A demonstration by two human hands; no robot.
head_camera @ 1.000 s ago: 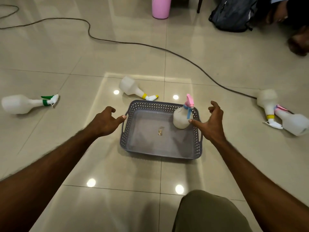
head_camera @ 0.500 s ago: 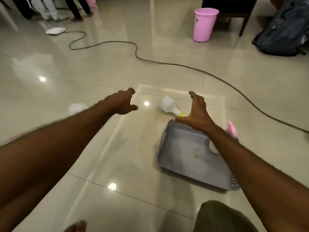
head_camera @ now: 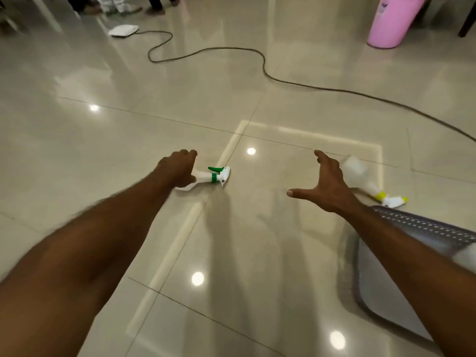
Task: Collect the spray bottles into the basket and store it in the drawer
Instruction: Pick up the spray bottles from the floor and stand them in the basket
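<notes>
A white spray bottle with a green trigger [head_camera: 210, 175] lies on its side on the tiled floor, nozzle pointing right. My left hand [head_camera: 177, 168] covers its body, fingers curled over the top and thumb by the neck. My right hand [head_camera: 327, 186] hovers spread and holds nothing. Just behind that hand lies a white spray bottle with a yellow collar [head_camera: 360, 176], partly blurred. The grey perforated basket [head_camera: 425, 226] sits at the lower right, crossed by my right forearm. A white shape [head_camera: 466, 256] shows inside the basket at the frame's edge.
A dark cable [head_camera: 262, 60] snakes across the floor from a white flat device [head_camera: 123, 30] at the far left to the right edge. A pink bin [head_camera: 389, 21] stands at the far right beside a dark chair leg. People's feet show at the top left.
The view has swung left. My left hand has reached out and come down onto the green-trigger bottle. My right hand has left the basket rim and now hovers spread above the floor.
</notes>
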